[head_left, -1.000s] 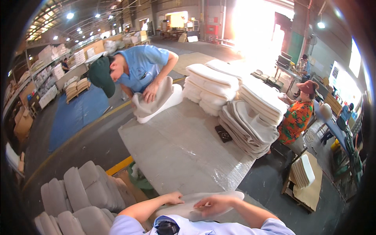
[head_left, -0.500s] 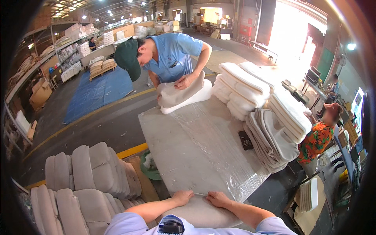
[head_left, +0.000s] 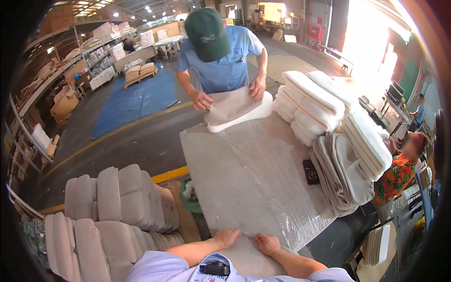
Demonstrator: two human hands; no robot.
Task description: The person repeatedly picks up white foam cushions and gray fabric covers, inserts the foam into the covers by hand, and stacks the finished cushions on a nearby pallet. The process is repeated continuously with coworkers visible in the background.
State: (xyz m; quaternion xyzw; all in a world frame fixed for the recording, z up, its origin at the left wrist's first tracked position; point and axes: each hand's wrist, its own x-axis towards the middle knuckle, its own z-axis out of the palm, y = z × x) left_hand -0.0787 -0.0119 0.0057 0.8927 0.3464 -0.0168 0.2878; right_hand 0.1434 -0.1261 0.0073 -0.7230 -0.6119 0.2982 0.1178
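Observation:
At the table's near edge, a grey-beige fabric cover [head_left: 249,259] lies against my body, apparently over a cushion. My left hand [head_left: 227,238] pinches its upper edge. A short way to the right, my right hand [head_left: 268,244] has its fingers closed on the same edge. Beneath my forearms the lower part of the cover is partly hidden. Across the table a co-worker in a blue shirt and green cap has both hands on another grey-beige cover [head_left: 230,106], lying over a white foam pad [head_left: 244,116].
The plastic-wrapped table [head_left: 249,174] spreads ahead. White pads [head_left: 312,101] and folded grey covers [head_left: 340,174] are piled at its right, beside a small black object [head_left: 310,172]. Stacked beige cushions [head_left: 124,197] and a green bin [head_left: 190,202] stand left. Another person is at far right.
My hands stay on the cover's edge with little shift. The co-worker has straightened and moved both hands apart along the other cover. The whole view has swung slightly left.

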